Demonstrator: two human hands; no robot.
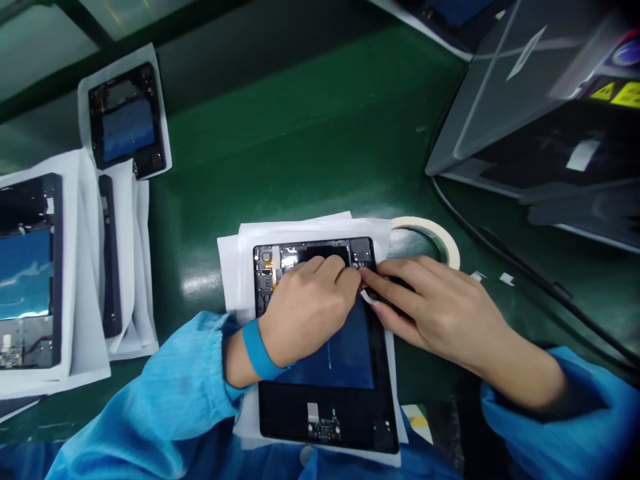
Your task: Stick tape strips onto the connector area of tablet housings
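Note:
An opened tablet with a blue battery and bare circuit boards lies on white sheets in front of me. My left hand rests on its upper half, fingers curled and pressing near the top edge. My right hand comes in from the right, its fingertips pinching a small white strip of tape against the tablet next to my left fingers. Both wrists wear blue sleeves, and a blue band sits on the left wrist.
A roll of cream tape lies just behind my right hand. More opened tablets rest on white sheets at the left. A grey machine and black cable fill the right side of the green mat.

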